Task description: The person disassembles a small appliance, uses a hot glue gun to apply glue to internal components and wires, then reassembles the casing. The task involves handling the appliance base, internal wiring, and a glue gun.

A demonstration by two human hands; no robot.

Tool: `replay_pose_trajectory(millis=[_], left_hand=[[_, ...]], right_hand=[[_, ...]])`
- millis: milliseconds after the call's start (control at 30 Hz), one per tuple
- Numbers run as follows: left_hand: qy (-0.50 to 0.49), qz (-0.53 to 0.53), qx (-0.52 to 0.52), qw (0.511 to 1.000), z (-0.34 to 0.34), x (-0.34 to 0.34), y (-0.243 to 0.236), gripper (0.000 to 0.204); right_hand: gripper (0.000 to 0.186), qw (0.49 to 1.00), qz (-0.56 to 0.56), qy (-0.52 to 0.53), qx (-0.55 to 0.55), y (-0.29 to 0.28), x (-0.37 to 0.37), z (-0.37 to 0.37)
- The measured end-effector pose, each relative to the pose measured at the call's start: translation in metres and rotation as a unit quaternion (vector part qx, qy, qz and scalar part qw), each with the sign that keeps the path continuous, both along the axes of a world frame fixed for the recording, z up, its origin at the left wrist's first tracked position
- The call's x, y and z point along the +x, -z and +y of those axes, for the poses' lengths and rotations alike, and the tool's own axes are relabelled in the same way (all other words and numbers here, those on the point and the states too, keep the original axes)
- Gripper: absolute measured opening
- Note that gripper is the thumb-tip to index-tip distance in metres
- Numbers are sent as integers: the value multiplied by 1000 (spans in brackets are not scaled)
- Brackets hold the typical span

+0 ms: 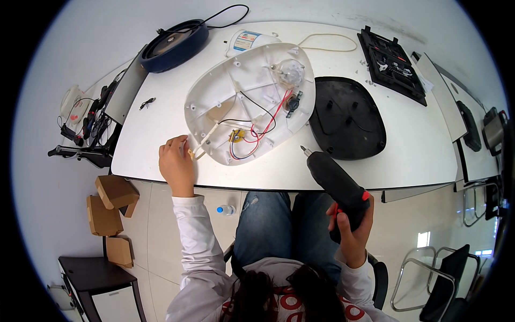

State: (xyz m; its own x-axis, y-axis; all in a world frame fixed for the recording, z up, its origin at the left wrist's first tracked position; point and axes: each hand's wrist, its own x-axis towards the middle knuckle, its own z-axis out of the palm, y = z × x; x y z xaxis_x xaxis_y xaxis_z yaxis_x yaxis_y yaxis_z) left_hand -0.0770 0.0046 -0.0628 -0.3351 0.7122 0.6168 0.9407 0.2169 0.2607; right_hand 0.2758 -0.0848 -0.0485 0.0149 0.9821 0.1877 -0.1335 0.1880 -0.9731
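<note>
A white plastic housing (pixel 214 88) lies inner side up on the table, showing red, black and white wires, a small yellow part (pixel 236 135) and a round clear part (pixel 290 73). At its near left edge is my left hand (pixel 177 163), fingers curled and pressed together beside a cream cord (pixel 201 146); what they pinch, if anything, is too small to make out. My right hand (pixel 354 236) grips a black and red cordless screwdriver (pixel 337 180) in front of the table's edge. Its bit points up and left toward the housing, apart from it. A black base cover (pixel 347 118) lies right of the housing.
A dark blue round base (pixel 174 45) with a black cable and a white container (pixel 249 42) stand at the back. An open black tool case (pixel 391 67) lies back right, with small screws (pixel 369 82) beside it. Cardboard boxes (pixel 104 214) and a bottle (pixel 226 210) are on the floor.
</note>
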Motion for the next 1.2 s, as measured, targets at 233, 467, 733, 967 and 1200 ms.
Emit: replay_pose_trajectory(millis=[233, 467, 733, 967, 1200], left_hand=[[-8, -47, 3, 999, 0, 5, -4, 24], [10, -17, -1, 1000, 0, -6, 5, 24], [7, -67, 15, 998, 1, 1, 0, 11], [0, -42, -7, 999, 0, 0, -1, 8], [12, -29, 10, 999, -1, 1, 0, 7]], right_hand=[[50, 1000, 1, 2, -4, -1, 0, 0], [50, 1000, 6, 0, -11, 1, 1, -1], [49, 1000, -2, 4, -3, 1, 2, -1], [49, 1000, -9, 8, -5, 1, 3, -2], [50, 1000, 2, 13, -17, 3, 4, -2]])
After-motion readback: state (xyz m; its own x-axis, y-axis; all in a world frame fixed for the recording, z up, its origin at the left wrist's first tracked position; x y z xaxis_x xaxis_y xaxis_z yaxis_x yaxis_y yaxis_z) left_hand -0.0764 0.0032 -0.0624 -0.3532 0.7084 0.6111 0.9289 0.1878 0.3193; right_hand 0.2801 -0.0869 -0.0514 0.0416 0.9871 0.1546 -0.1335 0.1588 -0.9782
